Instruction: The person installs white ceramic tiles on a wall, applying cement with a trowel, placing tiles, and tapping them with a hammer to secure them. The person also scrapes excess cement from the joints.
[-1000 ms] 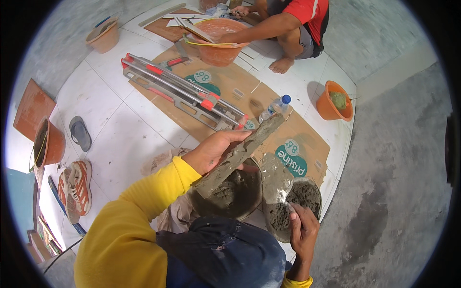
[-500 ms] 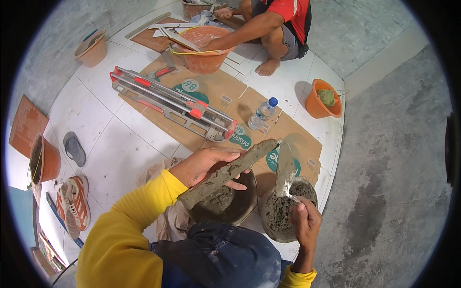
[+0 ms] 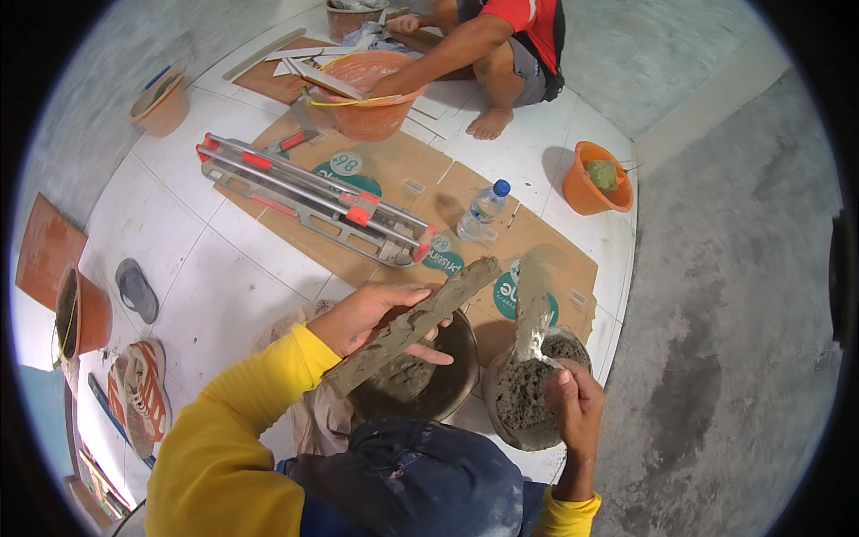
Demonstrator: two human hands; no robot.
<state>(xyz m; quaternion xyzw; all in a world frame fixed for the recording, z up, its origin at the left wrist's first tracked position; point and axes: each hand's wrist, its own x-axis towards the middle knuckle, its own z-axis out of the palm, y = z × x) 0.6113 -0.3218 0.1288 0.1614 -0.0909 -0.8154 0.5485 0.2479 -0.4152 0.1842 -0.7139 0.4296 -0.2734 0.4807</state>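
Observation:
A long narrow strip (image 3: 419, 324) coated with grey mortar slants across the middle of the view. My left hand (image 3: 365, 315) grips it near its lower half, thumb along one edge and fingers underneath. My right hand (image 3: 577, 403) is closed round the handle of a trowel (image 3: 534, 309), whose mortar-smeared blade points away from me, to the right of the strip's far end and apart from it. Beneath the strip is a dark basin (image 3: 463, 371) with wet mortar in it. Below the trowel stands a bucket (image 3: 528, 442) of crumbly grey mortar.
Beyond lie flattened cardboard (image 3: 564, 255), a tile cutter (image 3: 313, 197) and a water bottle (image 3: 483, 210). A person (image 3: 501, 54) sits at the back, one hand in an orange basin (image 3: 371, 116). Orange buckets (image 3: 580, 192) stand around; shoes (image 3: 145, 389) and a sandal (image 3: 137, 286) lie left.
The strip's far end has drawn slightly left, widening the gap to the trowel. My right hand has shifted slightly right and down with the trowel. Both hands keep their hold.

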